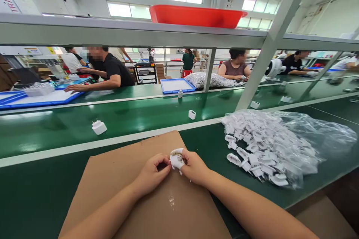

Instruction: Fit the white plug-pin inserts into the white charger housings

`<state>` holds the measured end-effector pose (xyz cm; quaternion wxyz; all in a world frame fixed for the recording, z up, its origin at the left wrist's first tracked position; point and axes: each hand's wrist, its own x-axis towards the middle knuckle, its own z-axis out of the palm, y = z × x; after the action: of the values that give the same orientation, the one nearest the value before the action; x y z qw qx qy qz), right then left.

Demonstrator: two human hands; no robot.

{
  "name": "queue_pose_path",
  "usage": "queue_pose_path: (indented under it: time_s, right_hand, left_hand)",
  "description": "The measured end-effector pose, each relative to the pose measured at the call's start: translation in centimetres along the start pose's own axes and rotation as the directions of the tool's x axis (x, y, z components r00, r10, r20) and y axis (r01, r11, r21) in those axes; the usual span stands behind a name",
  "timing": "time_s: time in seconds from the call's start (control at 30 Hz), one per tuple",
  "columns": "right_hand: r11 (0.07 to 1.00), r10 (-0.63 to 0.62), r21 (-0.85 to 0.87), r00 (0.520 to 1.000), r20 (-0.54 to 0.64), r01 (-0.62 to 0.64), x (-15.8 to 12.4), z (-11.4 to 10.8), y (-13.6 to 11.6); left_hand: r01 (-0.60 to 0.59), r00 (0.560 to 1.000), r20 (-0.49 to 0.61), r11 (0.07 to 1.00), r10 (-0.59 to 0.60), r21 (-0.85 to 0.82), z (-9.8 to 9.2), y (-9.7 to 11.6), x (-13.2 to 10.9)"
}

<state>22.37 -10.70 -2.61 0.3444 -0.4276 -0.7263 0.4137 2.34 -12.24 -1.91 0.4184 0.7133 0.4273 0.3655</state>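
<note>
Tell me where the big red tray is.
In the head view, the big red tray sits at the top, just right of centre, on the grey shelf above the green belt.

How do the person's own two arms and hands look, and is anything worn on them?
The left forearm and the right forearm are bare, with no sleeve in view. The left hand has no glove. No watch or bracelet shows. White material is at the right hand; I cannot tell if it is worn.

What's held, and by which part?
A small white piece, held at its right side by the right hand; the left hand is at its left edge, grip unclear.
</note>
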Motion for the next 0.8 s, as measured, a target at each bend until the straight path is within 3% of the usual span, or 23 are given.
queue_pose_path:
  time_s: [0.23, 0.4, 0.53, 0.67, 0.8]
  right_hand:
    - [0.998, -0.001, -0.067, 0.984, -0.175, -0.011, 0.9, -1.1, 0.4]
    - [0.952, 0.065, -0.261, 0.936, -0.346, -0.162, 1.5, -3.6, 0.9]
    - [0.685, 0.093, -0.639, 0.911, -0.402, -0.351, -0.2, -8.6, 0.5]
    - [0.487, 0.12, -0.694, 0.828, -0.548, -0.53, -3.5, -13.7, 0.2]
    - [0.339, 0.167, -0.708, 0.781, -0.602, -0.619, -5.2, -14.9, 1.0]
  left_hand:
    - [0.072, 0.997, -0.012, 0.995, -0.071, 0.064, -0.3, 0.1, 0.3]
    - [0.074, 0.997, -0.008, 0.994, -0.073, 0.086, -0.5, 0.5, 0.4]
    - [0.083, 0.996, 0.013, 0.993, -0.084, 0.088, -0.6, 0.6, 0.3]
    - [0.061, 0.998, 0.019, 0.995, -0.062, 0.077, -0.5, 0.2, 0.3]
    - [0.04, 0.999, 0.031, 0.997, -0.042, 0.073, -0.5, -0.3, 0.5]
